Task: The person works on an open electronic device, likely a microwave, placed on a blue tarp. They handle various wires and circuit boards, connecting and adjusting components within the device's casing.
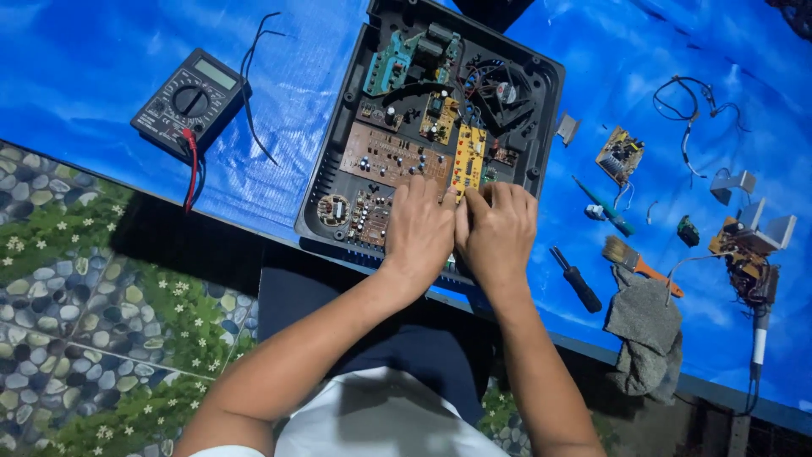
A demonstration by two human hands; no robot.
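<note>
Both my forearms reach forward from my lap and converge over the near edge of the open black equipment case [541,127]. My left hand [419,233] lies palm down, fingers extended and held close together, the tips on the brown circuit board [385,156]. My right hand [499,233] sits against it, knuckles raised, fingers curled and pressed together at the lower end of the yellow circuit board [469,156]. Whether they pinch that board, I cannot tell. The case rests on the blue tarp [85,68].
</note>
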